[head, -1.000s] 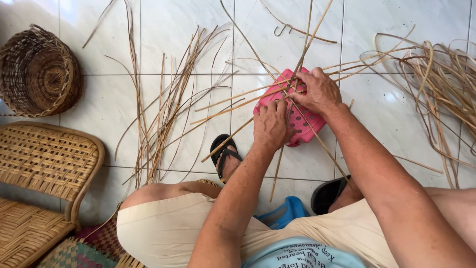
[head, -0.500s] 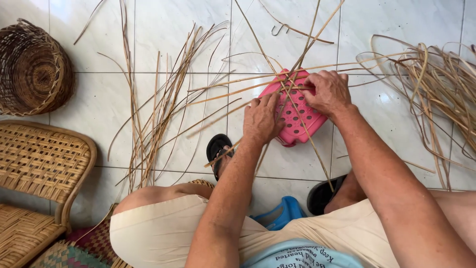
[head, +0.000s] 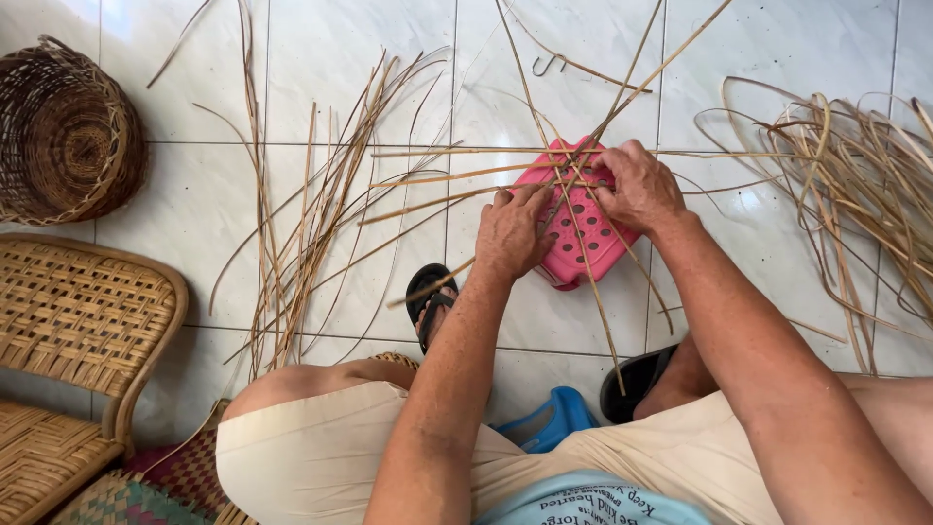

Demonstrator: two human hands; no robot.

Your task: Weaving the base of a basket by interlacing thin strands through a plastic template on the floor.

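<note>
Two hands work crossed cane strips over a pink stool on a white tiled floor (head: 369, 58).

A woven chair (head: 78, 321) is cut off at the lower left edge, a round wicker basket (head: 68, 141) at the upper left, and a tangled heap of cane (head: 855, 185) at the right. Right of centre, the pink perforated stool (head: 583, 228) lies largely hidden under both hands. The left hand (head: 512, 233) presses flat, fingers spread; the right hand (head: 637, 185) curls narrowly over the thin tan cane strips (head: 466, 175) fanning outward. Whether it pinches them is hard to make out.
</note>
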